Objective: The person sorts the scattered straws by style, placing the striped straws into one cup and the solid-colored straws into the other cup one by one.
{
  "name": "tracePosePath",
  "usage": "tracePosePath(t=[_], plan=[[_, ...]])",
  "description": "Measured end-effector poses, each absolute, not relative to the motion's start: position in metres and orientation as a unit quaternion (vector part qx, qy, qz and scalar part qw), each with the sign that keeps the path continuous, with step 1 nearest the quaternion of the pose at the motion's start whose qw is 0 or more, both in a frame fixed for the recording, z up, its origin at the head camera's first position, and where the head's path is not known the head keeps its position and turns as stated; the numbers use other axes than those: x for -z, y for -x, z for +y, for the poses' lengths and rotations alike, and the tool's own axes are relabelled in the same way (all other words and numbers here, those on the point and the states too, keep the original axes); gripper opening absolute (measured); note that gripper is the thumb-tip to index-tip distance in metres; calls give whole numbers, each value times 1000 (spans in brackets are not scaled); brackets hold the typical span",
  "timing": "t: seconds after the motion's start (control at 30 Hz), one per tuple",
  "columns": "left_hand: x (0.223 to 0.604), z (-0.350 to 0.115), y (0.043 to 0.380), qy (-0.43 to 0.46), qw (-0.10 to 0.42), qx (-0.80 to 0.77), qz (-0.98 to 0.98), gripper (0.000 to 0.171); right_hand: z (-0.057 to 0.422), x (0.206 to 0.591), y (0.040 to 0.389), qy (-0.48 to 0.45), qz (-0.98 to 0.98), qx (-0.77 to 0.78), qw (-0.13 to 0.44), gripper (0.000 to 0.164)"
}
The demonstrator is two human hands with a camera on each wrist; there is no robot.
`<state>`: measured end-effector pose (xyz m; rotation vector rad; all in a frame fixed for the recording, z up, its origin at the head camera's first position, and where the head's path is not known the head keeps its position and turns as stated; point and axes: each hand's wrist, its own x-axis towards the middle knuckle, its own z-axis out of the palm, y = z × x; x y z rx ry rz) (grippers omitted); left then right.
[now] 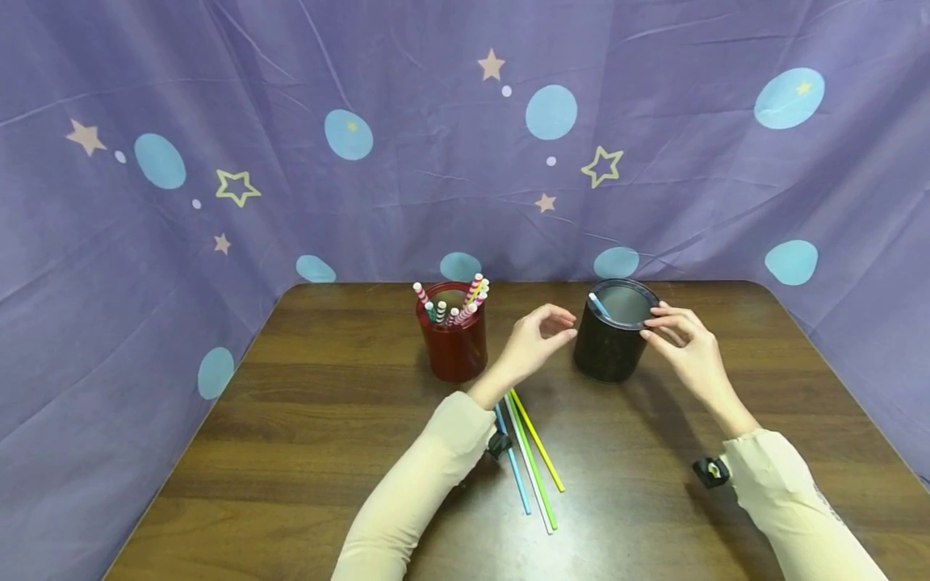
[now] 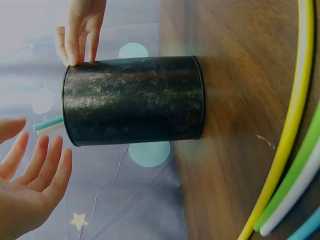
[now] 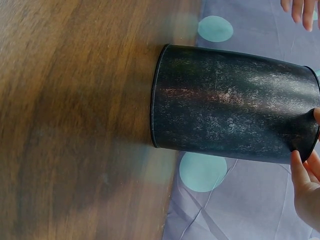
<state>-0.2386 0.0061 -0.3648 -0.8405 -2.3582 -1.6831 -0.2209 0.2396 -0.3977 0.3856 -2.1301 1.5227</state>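
Observation:
A black can (image 1: 609, 355) stands upright at the back of the table, with blue and white straw ends (image 2: 49, 124) sticking out over its rim. My right hand (image 1: 686, 347) holds the can's rim on the right side, thumb at the front and fingertips against the edge. To the left of the can, my left hand (image 1: 541, 339) hovers with loosely bent fingers and nothing between them. Its fingertips are close to the straw ends in the left wrist view. Several straws (image 1: 534, 468), blue, white, green and yellow, lie on the table below my left wrist, their far ends hidden by it.
A red can (image 1: 455, 351) stands at the back left of my left hand, filled with several striped paper straws (image 1: 472, 294). The brown wooden table (image 1: 291, 436) ends at a purple curtain (image 1: 436, 194) with stars and blue dots.

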Motion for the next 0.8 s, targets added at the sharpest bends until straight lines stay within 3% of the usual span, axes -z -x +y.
tracePosePath(t=[0.4,0.7,0.8], plan=[[381,-19,241,312,6,507,-804,15,252,421,236,-169,-735,-608,248,18],[386,-36,237,338,-32,472,-813,15,284,476,276,-176,-753,-577,262,23],[388,-42,236,348,-49,466,-812,15,279,467,269,-182,-743,-591,256,21]])
